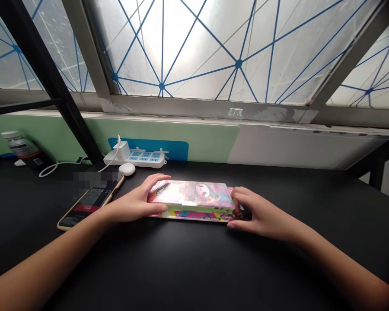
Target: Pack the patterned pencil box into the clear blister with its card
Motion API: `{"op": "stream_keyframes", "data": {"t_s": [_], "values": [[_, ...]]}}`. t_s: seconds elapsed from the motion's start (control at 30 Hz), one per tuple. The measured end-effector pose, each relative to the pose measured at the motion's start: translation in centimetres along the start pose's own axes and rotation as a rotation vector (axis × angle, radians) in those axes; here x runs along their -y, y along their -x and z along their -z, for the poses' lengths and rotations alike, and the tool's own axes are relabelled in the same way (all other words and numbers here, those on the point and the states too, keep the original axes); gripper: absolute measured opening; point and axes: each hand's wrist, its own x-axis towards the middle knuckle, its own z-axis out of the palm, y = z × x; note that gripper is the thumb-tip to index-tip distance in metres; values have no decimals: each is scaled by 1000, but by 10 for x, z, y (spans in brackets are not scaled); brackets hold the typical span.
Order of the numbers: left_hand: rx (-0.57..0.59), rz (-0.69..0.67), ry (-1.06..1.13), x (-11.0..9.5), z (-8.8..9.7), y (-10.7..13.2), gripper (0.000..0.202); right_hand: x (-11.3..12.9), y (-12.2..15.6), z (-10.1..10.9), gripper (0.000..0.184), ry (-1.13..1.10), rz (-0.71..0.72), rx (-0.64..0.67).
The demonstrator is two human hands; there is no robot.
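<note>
A pink pencil case [194, 193] with a cartoon face on its lid lies lengthwise on the black table. Its front side shows a green band, and below that a flat, brightly coloured layer [194, 215] sticks out at the base; I cannot tell whether it is part of the case. My left hand [138, 201] grips the left end, thumb along the front and fingers over the back corner. At the right end my right hand [254, 214] has its fingers curled against the case and its thumb low at the front corner. Those fingertips are partly hidden.
A smartphone [92, 203] lies beside my left forearm. Behind it are a round white object [127, 169] and a white power strip [145, 159] with a plugged-in charger and cable. A bottle [26, 149] leans at far left. Black frame bars [48, 73] stand before the window.
</note>
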Motion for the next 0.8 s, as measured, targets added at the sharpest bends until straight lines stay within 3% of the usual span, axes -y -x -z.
{"op": "stream_keyframes", "data": {"t_s": [0.13,0.27,0.37,0.47,0.57,0.7,0.8], "values": [[17,-27,-167,0,-1,0,74,-2,-2,-7,39,-71,-1,5],[-1,-69,-256,-1,-6,2,69,-23,-8,-10,36,-143,-57,-190],[-124,-239,-397,-3,-11,3,69,-41,-12,-8,57,-178,-159,-304],[-268,-408,-615,-6,-15,5,74,-46,-12,-4,64,-393,-191,-258],[-315,-460,-736,-8,-14,6,85,-39,-11,-1,61,-693,-166,-184],[-302,-400,-652,-7,-9,4,94,-27,-11,-3,65,-816,-155,-171],[-432,-321,-494,0,-6,-1,82,-26,-12,-5,66,-843,-163,-131]]}}
